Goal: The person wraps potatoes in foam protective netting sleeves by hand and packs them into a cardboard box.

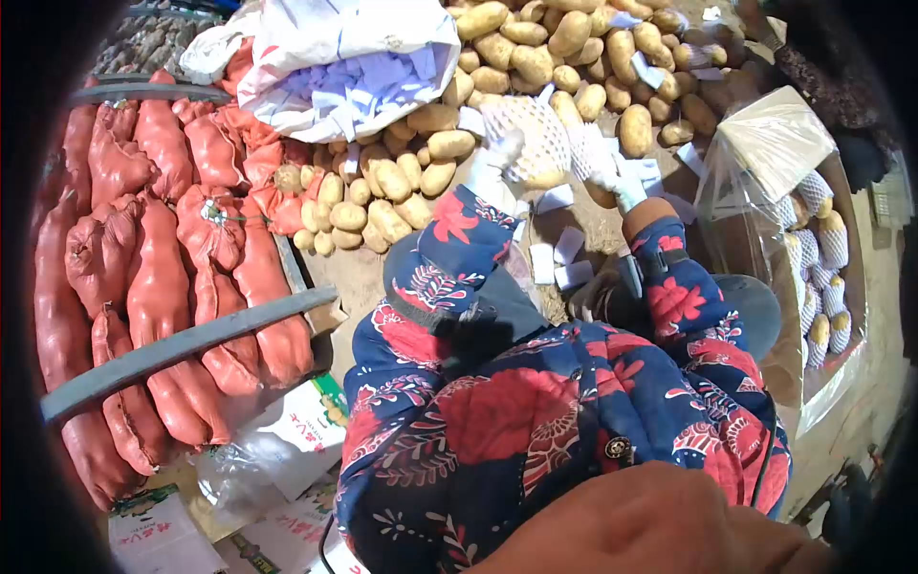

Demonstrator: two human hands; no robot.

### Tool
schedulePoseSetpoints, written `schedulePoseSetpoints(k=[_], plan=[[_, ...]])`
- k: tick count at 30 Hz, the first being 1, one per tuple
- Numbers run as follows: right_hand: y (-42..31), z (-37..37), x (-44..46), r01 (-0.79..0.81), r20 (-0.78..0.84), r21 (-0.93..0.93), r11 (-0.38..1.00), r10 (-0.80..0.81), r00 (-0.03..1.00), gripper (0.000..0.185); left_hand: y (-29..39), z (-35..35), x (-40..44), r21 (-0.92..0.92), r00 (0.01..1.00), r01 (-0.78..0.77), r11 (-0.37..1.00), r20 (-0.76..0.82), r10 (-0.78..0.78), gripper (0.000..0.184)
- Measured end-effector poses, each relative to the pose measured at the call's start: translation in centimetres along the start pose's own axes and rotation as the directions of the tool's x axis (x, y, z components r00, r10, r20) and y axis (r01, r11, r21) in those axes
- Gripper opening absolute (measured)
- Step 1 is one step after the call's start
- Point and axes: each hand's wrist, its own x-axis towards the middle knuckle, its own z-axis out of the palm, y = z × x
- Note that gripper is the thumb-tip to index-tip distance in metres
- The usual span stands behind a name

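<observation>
Nearest, below the potato heap (535,65), floral sleeves (445,244) reach forward from the wearer's body. Flat printed cartons (163,536) lie below and left of the heap, well apart from it. To its lower right stands a lined box (776,143) holding netted potatoes (830,239); the clear liner and mesh presumably protect against rubbing. White foam sleeves (564,263) lie scattered just below the heap, probably for easy reach.

At the heap's lower edge, a potato in white mesh (526,134) sits between the two hands, one end bare. The left hand (495,170), pale-gloved, is partly closed, its fingers curled on the mesh and apparently grasping the wrapped potato, perhaps to steady it. The right hand (617,182), likewise gloved, meets a strip of mesh (583,151); its fingertips are obscured, so neither opening nor grip can be told.

Left of the heap, red sacks (158,297) lie side by side; against its upper left, an open white sack (411,29) contains lilac sleeves (368,86).
</observation>
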Motion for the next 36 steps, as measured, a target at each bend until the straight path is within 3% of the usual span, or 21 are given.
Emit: schedulePoseSetpoints(k=[1,2,4,8,10,11,12,13,15,16,17,19,21,25,26,29,32,33,34,35,36], plan=[[-1.8,0.7,-0.8,0.082,0.057,-0.005,0.997,-0.082,0.995,0.06,-0.6,0.2,0.2,-0.007,0.999,0.023,1.0,0.043,-0.023,0.053],[1.8,-1.6,2.8,0.068,0.059,0.144,0.987,-0.077,0.995,0.053,-1.2,0.3,0.4,0.033,0.998,0.0,0.999,0.058,-0.002,0.055],[-0.9,-0.5,2.1,0.078,0.053,0.263,0.962,-0.095,0.994,0.053,-2.0,0.4,0.6,0.06,0.984,0.075,0.995,0.159,-0.083,0.063],[-8.8,4.9,-3.1,0.025,0.035,0.706,0.708,-0.07,0.997,0.053,-6.0,-3.1,2.4,0.214,0.964,0.182,0.96,0.153,-0.217,0.076],[-11.3,5.8,-5.3,0.025,0.065,0.709,0.705,-0.1,0.993,0.061,-5.2,0.6,-0.6,0.48,0.928,-0.007,0.877,0.33,-0.173,0.08],[-12.2,6.2,-6.2,0.006,0.106,0.707,0.707,-0.114,0.988,0.069,-6.1,0.6,-0.9,0.479,0.924,-0.003,0.878,0.337,-0.181,0.08],[-12.9,6.8,-6.9,0.003,0.099,0.776,0.631,-0.127,0.987,0.06,-7.2,0.8,-1.1,0.431,0.929,0.024,0.902,0.323,-0.18,0.079],[-12.9,6.5,-6.8,0.009,0.093,0.774,0.633,-0.128,0.987,0.06,-7.9,0.8,-1.2,0.38,0.934,0.05,0.924,0.309,-0.178,0.079],[-12.0,5.0,-5.4,-0.163,0.154,0.699,0.696,0.076,0.985,0.048,-7.8,0.7,-1.4,0.45,0.917,0.006,0.893,0.354,-0.184,0.076],[-12.1,4.4,-5.2,-0.097,0.182,0.595,0.798,-0.016,0.983,0.039,-7.1,1.2,-1.7,0.503,0.923,0.024,0.864,0.321,-0.213,0.075],[-11.5,3.8,-5.9,-0.067,0.125,0.628,0.775,-0.016,0.992,0.038,-6.8,1.8,-1.6,0.553,0.918,0.047,0.832,0.304,-0.254,0.074],[-10.3,1.7,-6.0,0.171,-0.052,0.39,0.905,-0.164,0.985,0.039,-7.5,1.8,-0.9,0.434,0.889,0.068,0.899,0.383,-0.252,0.075],[-12.8,0.2,-8.9,0.246,-0.113,0.357,0.901,-0.22,0.969,0.043,-7.4,1.5,0.2,0.39,0.805,0.24,0.889,0.432,-0.407,0.081],[-22.3,-5.0,-18.5,0.321,-0.105,0.205,0.925,-0.305,0.947,0.057,-7.8,1.7,-0.1,0.455,0.878,0.186,0.871,0.322,-0.355,0.087],[-22.6,-8.4,-19.7,0.38,-0.199,-0.01,0.925,-0.374,0.906,0.059,-7.9,1.7,-0.2,0.427,0.875,0.23,0.875,0.302,-0.378,0.084],[-24.6,-16.6,-21.1,0.431,-0.238,-0.519,0.738,-0.609,0.757,0.062,-7.9,-0.9,0.7,0.378,0.89,0.29,0.879,0.231,-0.393,0.079],[-27.3,-21.6,-23.1,0.461,-0.185,-0.596,0.657,-0.671,0.718,0.069,-8.2,-0.6,0.6,0.339,0.907,0.301,0.891,0.187,-0.377,0.074],[-27.2,-23.4,-22.5,0.23,-0.084,-0.925,0.304,-0.751,0.655,0.072,-8.3,-0.3,0.5,0.339,0.907,0.299,0.892,0.188,-0.376,0.074],[-25.6,-27.0,-20.1,-0.053,0.063,-0.991,-0.122,-0.778,0.625,0.076,-9.1,-0.7,1.4,0.352,0.92,0.267,0.897,0.185,-0.347,0.073],[-23.9,-30.8,-19.2,-0.309,-0.107,-0.927,-0.213,-0.639,0.762,0.08,-9.2,-0.3,1.4,0.357,0.925,0.25,0.9,0.188,-0.331,0.073],[-23.9,-29.6,-19.8,-0.469,-0.329,-0.85,-0.239,-0.456,0.827,0.078,-9.2,0.2,1.1,0.362,0.929,0.235,0.902,0.188,-0.318,0.073]])
